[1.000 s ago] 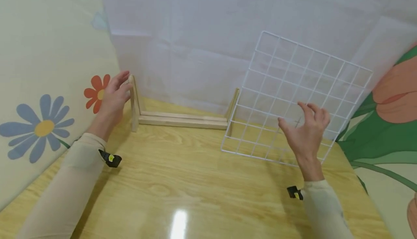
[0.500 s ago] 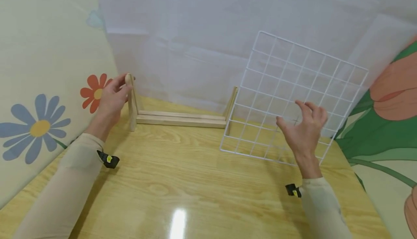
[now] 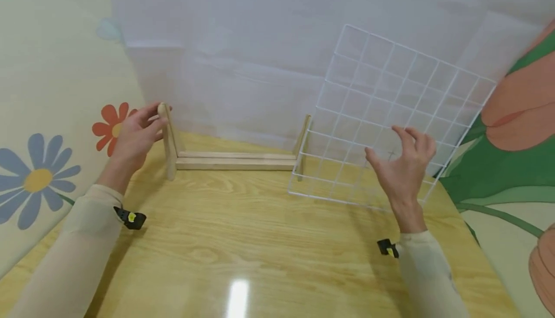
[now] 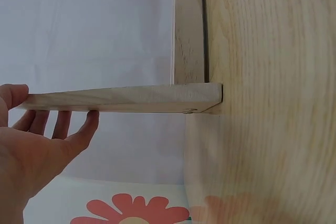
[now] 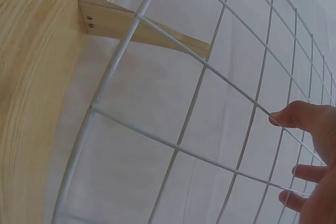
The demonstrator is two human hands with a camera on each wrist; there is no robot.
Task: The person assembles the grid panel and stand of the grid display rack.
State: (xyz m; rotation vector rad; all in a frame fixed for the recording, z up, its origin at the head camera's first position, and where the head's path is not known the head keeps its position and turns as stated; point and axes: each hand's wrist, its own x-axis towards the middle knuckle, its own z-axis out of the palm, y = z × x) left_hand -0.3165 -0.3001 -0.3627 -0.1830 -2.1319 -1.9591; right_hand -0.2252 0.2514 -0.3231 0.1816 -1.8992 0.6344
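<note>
A pale wooden stand (image 3: pixel 236 164) has a long crossbar between two upright side pieces. My left hand (image 3: pixel 134 135) grips the top of its left upright (image 4: pixel 121 98). In the left wrist view, the thumb lies on one side of that piece and the fingers on the other. A white wire grid panel (image 3: pixel 373 115) stands tilted in front of the stand's right upright (image 5: pixel 131 24). My right hand (image 3: pixel 405 166) holds this panel with thumb and fingers bent wide apart against its wires. In the right wrist view, the fingertips lie on several wires; the palm is mostly cut off.
Under everything is a wood-grain tabletop (image 3: pixel 243 241) with a bright reflection near its front. A white sheet (image 3: pixel 238 43) hangs behind the stand. Flower-patterned walls (image 3: pixel 39 180) close in at left and right. Dark wrist devices (image 3: pixel 132 219) sit on both sleeves.
My left hand has closed from loose fingers beside the upright to a grip on its top. The wire panel's upper edge has risen a little in view. My right hand keeps its shape.
</note>
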